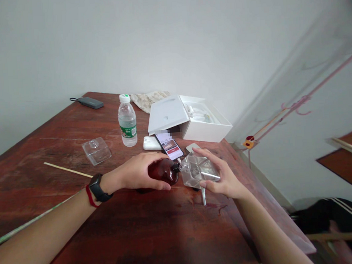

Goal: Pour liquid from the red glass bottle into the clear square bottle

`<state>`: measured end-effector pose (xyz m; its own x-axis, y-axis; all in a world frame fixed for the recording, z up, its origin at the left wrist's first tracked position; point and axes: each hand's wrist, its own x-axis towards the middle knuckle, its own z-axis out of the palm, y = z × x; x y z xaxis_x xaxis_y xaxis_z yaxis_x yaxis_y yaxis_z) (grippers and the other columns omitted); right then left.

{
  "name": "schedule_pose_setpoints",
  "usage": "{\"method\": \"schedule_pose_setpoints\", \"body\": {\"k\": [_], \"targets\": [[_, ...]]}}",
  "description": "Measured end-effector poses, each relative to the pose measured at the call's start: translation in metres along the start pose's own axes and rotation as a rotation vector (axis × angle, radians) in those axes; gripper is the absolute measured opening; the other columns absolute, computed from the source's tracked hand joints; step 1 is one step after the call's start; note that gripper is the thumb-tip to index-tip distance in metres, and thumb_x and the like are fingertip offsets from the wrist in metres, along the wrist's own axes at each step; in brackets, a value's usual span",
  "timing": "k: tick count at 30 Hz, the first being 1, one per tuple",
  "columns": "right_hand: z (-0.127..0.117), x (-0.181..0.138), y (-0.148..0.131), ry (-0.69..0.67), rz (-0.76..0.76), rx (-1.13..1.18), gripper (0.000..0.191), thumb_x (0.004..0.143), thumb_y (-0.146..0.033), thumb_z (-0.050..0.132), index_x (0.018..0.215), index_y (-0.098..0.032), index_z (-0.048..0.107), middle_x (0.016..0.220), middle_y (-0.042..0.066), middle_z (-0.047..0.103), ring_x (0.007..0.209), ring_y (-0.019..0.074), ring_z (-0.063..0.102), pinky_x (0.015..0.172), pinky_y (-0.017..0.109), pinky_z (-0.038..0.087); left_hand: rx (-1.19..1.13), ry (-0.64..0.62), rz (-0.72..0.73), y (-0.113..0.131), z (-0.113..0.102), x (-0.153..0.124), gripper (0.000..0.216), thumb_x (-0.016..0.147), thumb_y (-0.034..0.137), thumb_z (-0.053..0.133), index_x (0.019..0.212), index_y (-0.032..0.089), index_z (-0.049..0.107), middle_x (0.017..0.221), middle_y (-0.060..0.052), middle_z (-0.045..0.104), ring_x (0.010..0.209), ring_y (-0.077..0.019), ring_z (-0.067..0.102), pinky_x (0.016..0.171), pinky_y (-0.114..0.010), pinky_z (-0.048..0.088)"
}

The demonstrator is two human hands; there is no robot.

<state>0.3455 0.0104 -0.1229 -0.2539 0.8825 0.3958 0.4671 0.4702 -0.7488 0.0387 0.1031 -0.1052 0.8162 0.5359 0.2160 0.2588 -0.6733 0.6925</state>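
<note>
My left hand is closed round a dark red-brown bottle, tipped on its side with its black neck pointing right. In my right hand is a clear square bottle, tilted so its neck faces left. The two necks meet, or nearly so; I cannot tell if they touch. Just below the clear bottle, a white tube-like piece shows, its upper part hidden. A second clear square bottle lies on the table to the left. Behind my hands is a lit phone.
A water bottle with a green label stands behind my left hand. Farther back are an open white box, a cloth and a grey case. A thin stick lies left on the wooden table.
</note>
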Motion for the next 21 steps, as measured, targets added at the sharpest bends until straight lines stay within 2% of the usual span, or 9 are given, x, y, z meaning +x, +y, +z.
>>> {"method": "schedule_pose_setpoints", "body": {"k": [15, 21], "targets": [[0.0021, -0.0002, -0.0015, -0.006, 0.025, 0.031, 0.08, 0.079, -0.049, 0.085, 0.151, -0.031, 0.057, 0.15, 0.012, 0.063, 0.135, 0.0391, 0.062, 0.113, 0.056, 0.052, -0.009, -0.005, -0.013, 0.0013, -0.0006, 0.0001, 0.075, 0.075, 0.063, 0.091, 0.135, 0.023, 0.07, 0.136, -0.01, 0.075, 0.121, -0.0351, 0.071, 0.105, -0.043, 0.052], [0.0061, -0.0013, -0.0006, 0.043, 0.023, 0.098, 0.063, 0.08, -0.048, 0.085, 0.13, -0.032, 0.052, 0.129, 0.009, 0.062, 0.119, 0.0321, 0.065, 0.099, 0.047, 0.057, 0.003, -0.006, -0.028, 0.0012, -0.0006, -0.0005, 0.076, 0.074, 0.063, 0.091, 0.135, 0.023, 0.07, 0.136, -0.011, 0.075, 0.121, -0.0353, 0.071, 0.104, -0.043, 0.052]]}}
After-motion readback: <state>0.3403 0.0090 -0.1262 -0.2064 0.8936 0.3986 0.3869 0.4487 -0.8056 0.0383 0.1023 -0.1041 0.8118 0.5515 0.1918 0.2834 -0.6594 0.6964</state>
